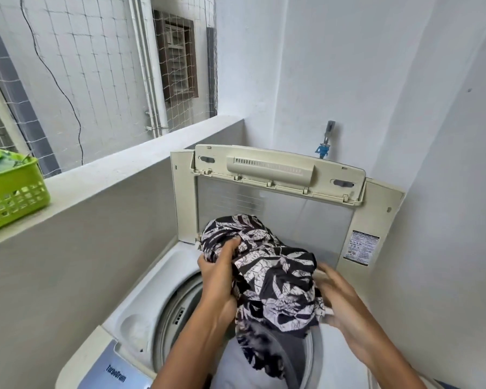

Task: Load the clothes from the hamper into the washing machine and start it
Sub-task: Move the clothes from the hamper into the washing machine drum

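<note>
A bundle of black-and-white patterned clothes point(267, 273) hangs over the open drum point(171, 313) of a top-loading washing machine point(141, 301). My left hand point(218, 272) grips the bundle's left side, fingers curled into the fabric. On the right of the bundle is my right hand point(338, 299), blurred, with its fingers stretched toward the cloth. The machine's folded lid point(278, 175) stands upright at the back. Part of the blue control panel point(115, 372) shows at the bottom left. No hamper is visible.
A green plastic basket point(11, 192) sits on the grey ledge point(110, 175) at left. A tap with a blue fitting point(324, 144) is on the white wall behind the machine. White walls close in at the right; netting covers the opening beyond the ledge.
</note>
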A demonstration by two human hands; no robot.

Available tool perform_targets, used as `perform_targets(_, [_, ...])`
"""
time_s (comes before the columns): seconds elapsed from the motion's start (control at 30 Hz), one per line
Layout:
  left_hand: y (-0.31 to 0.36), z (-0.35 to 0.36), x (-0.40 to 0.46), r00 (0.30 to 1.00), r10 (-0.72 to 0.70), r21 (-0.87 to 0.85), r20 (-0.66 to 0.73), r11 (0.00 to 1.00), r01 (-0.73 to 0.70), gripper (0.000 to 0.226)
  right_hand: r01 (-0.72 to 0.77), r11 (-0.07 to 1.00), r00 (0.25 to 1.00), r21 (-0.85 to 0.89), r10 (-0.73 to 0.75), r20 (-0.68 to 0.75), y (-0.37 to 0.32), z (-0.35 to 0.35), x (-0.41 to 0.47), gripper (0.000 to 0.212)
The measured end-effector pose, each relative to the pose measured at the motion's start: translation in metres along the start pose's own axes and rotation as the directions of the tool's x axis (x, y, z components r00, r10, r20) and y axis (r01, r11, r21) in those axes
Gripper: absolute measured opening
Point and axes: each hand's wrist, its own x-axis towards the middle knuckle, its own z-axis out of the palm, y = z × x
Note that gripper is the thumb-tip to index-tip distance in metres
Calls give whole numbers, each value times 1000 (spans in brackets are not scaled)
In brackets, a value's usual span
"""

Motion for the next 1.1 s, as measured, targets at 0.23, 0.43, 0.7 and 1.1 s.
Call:
perform_targets(0.23, [-1, 0, 10, 996, 28, -70, -80, 997, -34, 86, 396, 891, 869, -223, -284, 406, -25, 9, -18, 69])
perform_targets(0.43, [2, 2, 1, 998, 39, -64, 49, 997, -36, 85, 532, 609, 829, -589, -516, 216, -7, 35, 0, 48])
perform_targets(0.7, [15, -7, 8, 995, 82, 44, 55, 995, -84, 89, 429, 857, 858, -287, -486, -170, -12, 32, 5, 8])
perform_targets(1.1, [59, 12, 9, 932, 152, 59, 329, 982, -181, 145, 512, 718, 773, -471, -624, -112, -84, 32, 2, 22])
